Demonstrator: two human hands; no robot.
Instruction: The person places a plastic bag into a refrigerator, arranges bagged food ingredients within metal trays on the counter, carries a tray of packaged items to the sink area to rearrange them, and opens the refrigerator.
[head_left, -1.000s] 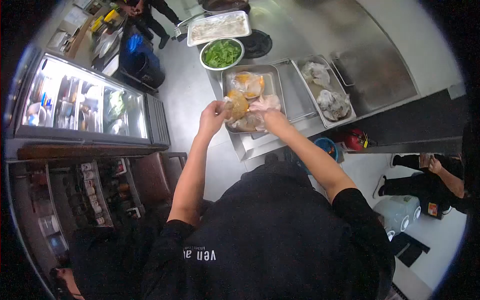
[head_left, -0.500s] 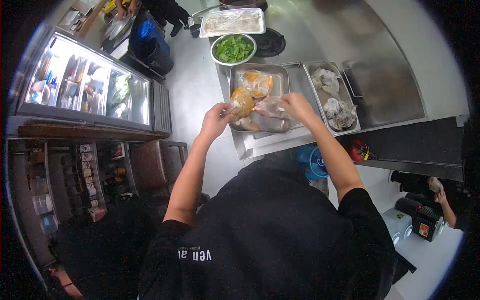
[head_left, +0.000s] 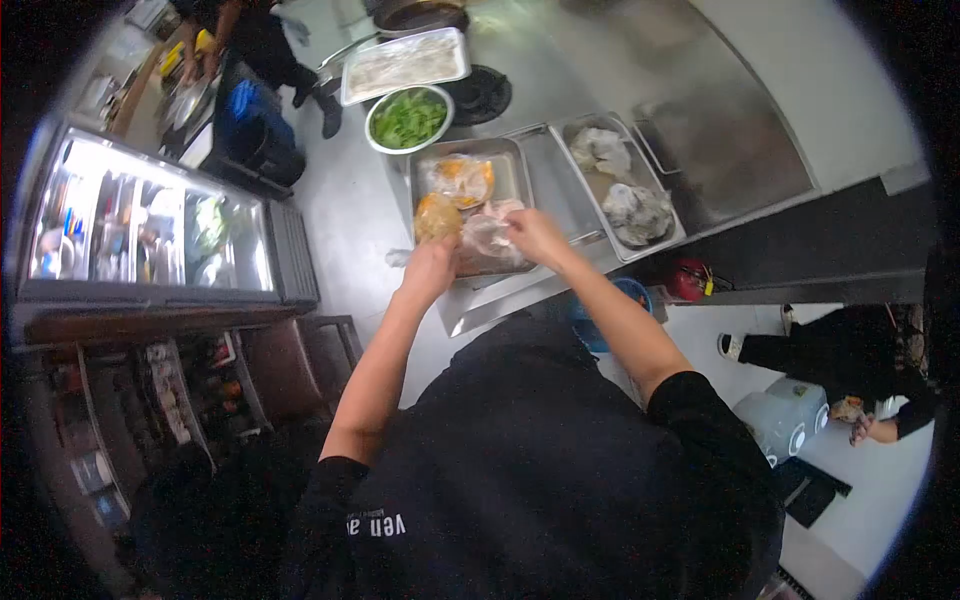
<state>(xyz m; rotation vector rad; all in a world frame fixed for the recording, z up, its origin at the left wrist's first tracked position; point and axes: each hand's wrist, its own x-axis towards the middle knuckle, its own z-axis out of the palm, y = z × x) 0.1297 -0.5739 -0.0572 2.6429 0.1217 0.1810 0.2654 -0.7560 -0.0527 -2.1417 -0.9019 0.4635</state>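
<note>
On my remote view, my left hand (head_left: pixel 433 264) closed, it seems, on a brownish bag (head_left: pixel 437 218), my right hand (head_left: pixel 536 240) apart from it, pinching a clear bag (head_left: pixel 486 238), both bags over a metal tray (head_left: pixel 516 172), a bowl (head_left: pixel 399 151) of greens beyond.

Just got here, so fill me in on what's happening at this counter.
The left hand grips a bag of yellowish food and the right hand holds a clear bag of pale food, both over the metal tray. Another orange-filled bag lies in it. A bowl of greens stands beside the tray.
</note>
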